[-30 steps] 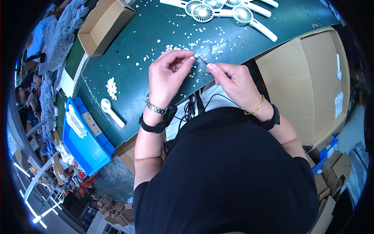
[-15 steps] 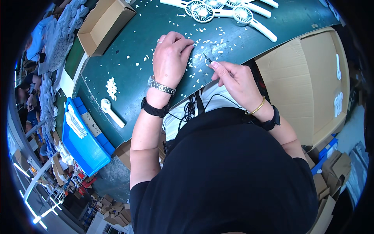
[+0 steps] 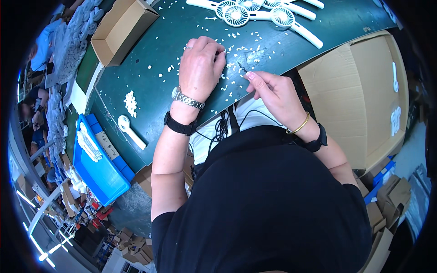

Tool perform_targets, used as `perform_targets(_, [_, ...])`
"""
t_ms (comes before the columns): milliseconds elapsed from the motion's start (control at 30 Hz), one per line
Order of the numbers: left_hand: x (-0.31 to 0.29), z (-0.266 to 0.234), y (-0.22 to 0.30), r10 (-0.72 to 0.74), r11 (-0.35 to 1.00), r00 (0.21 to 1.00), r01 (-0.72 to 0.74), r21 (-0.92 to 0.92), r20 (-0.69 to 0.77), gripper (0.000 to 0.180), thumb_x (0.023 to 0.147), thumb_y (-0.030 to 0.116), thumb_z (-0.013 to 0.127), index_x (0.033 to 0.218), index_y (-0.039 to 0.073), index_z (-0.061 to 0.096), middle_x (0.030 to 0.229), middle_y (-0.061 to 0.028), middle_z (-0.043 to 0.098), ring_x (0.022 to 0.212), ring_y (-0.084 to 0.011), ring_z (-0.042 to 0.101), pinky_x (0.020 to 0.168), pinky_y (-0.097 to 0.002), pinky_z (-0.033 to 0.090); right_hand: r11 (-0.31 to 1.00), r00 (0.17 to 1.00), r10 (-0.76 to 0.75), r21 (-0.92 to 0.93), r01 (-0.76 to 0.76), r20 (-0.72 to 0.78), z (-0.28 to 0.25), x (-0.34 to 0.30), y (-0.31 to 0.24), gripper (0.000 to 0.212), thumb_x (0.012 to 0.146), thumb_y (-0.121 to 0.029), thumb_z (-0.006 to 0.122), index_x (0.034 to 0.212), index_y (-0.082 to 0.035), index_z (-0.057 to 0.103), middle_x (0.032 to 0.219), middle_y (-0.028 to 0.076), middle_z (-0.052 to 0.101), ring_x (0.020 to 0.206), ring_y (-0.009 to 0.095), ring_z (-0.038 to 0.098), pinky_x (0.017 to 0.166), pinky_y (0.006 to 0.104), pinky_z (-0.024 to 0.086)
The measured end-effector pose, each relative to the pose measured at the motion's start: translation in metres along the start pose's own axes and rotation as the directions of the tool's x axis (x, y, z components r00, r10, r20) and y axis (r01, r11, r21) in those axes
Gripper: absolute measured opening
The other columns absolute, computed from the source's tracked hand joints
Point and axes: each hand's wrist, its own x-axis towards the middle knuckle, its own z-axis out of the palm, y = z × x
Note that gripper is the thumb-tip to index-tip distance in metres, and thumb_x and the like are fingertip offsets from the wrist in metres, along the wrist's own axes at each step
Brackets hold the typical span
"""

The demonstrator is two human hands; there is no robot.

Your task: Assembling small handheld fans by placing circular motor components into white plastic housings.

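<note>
My left hand [image 3: 199,66] rests over the green table [image 3: 150,86] with its fingers curled together. Whatever its fingertips may pinch is hidden. Small white pieces [image 3: 236,82] lie scattered around both hands. Close to the table's front edge, my right hand [image 3: 275,91] grips a small, dark, pointed tool [image 3: 242,68] between thumb and fingers. The tool's tip points toward the left hand, apart from it. Beyond the hands lie several white handheld fans [image 3: 282,18] with round grilles, some overlapping.
A heap of white pieces [image 3: 130,104] and a single white fan [image 3: 132,132] lie at the left. Beside them is a blue bin [image 3: 102,175] with white parts. An open carton [image 3: 125,29] stands at the far left; a large carton [image 3: 337,100] is at the right.
My left fingers have curled in more, and the index finger has drawn back slightly. My right hand and its tool have barely moved.
</note>
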Motion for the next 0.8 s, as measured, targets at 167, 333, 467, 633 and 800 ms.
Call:
perform_targets(167, [-0.005,-0.019,0.026,-0.268,0.897,0.960,0.279,-0.342,0.080,0.008,0.089,0.006,0.076,0.096,0.002,0.076,0.094,-0.0109,0.076,0.081,-0.0251,0.073,0.077,-0.0343,0.059,0.999,0.999,-0.039,0.024,0.040,-0.032,-0.001,-0.001,0.000,0.038,0.111,-0.030,0.061,0.122,0.003,0.076,0.088,0.010,0.076,0.076,0.014,0.069,0.072,0.0277,0.055])
perform_targets(333, [-0.016,-0.025,0.037,-0.248,0.874,0.967,0.250,-0.418,0.060,0.010,0.089,0.004,0.078,0.099,0.001,0.077,0.091,-0.0099,0.077,0.074,-0.0183,0.075,0.071,-0.0288,0.059,0.996,0.995,-0.087,-0.034,0.086,-0.040,0.001,-0.001,-0.003,0.038,0.110,-0.030,0.063,0.123,0.004,0.075,0.092,0.013,0.078,0.079,0.016,0.070,0.075,0.0288,0.056])
perform_targets(467, [-0.022,-0.026,0.040,-0.309,0.811,0.950,0.293,-0.506,0.056,0.014,0.088,0.003,0.080,0.102,0.001,0.079,0.090,-0.0077,0.077,0.075,-0.0149,0.074,0.072,-0.0275,0.059,0.994,0.994,-0.107,-0.034,0.105,-0.036,0.002,-0.001,-0.006,0.038,0.109,-0.029,0.064,0.123,0.005,0.074,0.094,0.014,0.078,0.082,0.016,0.071,0.077,0.0294,0.057])
perform_targets(633, [-0.026,-0.023,0.041,-0.343,0.767,0.936,0.326,-0.553,0.075,0.015,0.088,0.003,0.080,0.103,0.001,0.080,0.089,-0.0056,0.077,0.075,-0.0118,0.072,0.072,-0.0259,0.058,0.990,0.991,-0.134,-0.055,0.133,-0.027,0.002,-0.003,-0.007,0.038,0.109,-0.029,0.064,0.123,0.005,0.074,0.093,0.014,0.078,0.082,0.016,0.071,0.078,0.0295,0.056])
perform_targets(800, [-0.030,-0.019,0.040,-0.381,0.721,0.921,0.346,-0.600,0.073,0.015,0.089,0.003,0.080,0.104,0.001,0.080,0.089,-0.0055,0.077,0.076,-0.0111,0.072,0.072,-0.0255,0.058,0.994,0.994,-0.105,-0.029,0.104,-0.028,0.002,-0.003,-0.006,0.038,0.109,-0.029,0.064,0.123,0.005,0.074,0.093,0.013,0.078,0.082,0.016,0.071,0.078,0.0294,0.056])
